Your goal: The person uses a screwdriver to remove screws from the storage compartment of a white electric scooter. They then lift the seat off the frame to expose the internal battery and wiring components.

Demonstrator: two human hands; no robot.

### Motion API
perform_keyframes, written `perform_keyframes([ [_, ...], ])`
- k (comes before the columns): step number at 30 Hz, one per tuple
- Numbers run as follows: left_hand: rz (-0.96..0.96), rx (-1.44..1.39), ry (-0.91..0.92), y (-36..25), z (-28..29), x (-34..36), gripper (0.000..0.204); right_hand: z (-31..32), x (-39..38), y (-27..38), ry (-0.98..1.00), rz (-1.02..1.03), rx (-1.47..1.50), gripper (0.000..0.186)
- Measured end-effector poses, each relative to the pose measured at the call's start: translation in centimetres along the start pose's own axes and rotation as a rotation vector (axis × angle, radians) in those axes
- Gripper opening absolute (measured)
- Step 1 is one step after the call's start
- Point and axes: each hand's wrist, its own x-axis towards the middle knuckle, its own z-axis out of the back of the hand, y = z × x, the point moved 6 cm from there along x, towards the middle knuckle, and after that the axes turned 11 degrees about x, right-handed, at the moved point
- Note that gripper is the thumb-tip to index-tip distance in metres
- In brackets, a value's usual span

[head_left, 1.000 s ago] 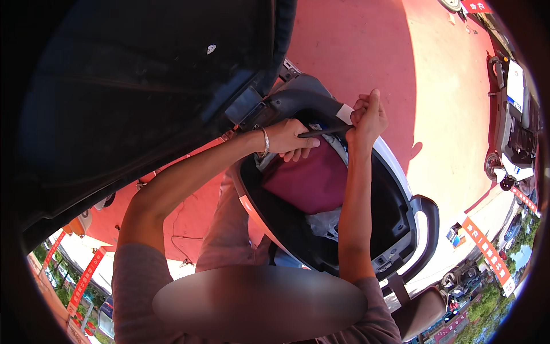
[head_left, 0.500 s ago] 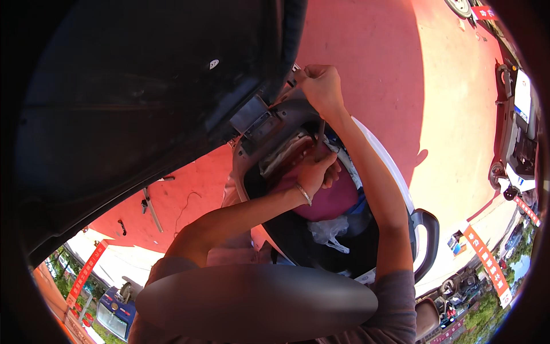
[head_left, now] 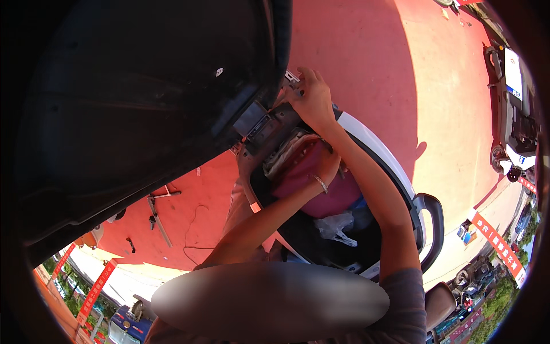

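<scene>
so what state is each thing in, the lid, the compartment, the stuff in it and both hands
Black lid: raised, open
Storage compartment: open, with things inside
Maroon bundle: in the compartment, partly covered by the left hand
Clear plastic bag: crumpled, in the compartment
Left hand: over the bundle, grip hidden
Right hand: fingers bent, at the compartment's lid end, grip unclear
Bracelet: worn on the left wrist

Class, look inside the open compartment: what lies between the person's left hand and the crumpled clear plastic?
The head view shows part of the maroon item between the left hand and the crumpled clear plastic.
</scene>
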Motion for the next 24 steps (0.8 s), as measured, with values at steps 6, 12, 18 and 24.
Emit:
perform_keyframes([
  [6, -0.606, 1.254, -0.389, -13.0, 6.9, -6.4, 0.018, 2.9, -7.6, -0.4, 0.069, 0.160, -0.376, 0.047],
  [12, -1.041, 1.910, 0.248, -14.3, 4.8, 0.7, 0.040, 3.3, -9.1, 0.6, 0.112, 0.206, -0.586, 0.046],
  [18, -1.091, 1.921, 0.380, -14.7, 5.8, 1.1, 0.044, 3.4, -11.1, 0.9, -0.064, 0.090, -0.785, 0.043],
  [24, -1.180, 1.851, 0.153, -13.9, 6.1, 0.5, 0.044, 3.7, -10.9, 0.4, -0.047, 0.200, -0.737, 0.048],
])
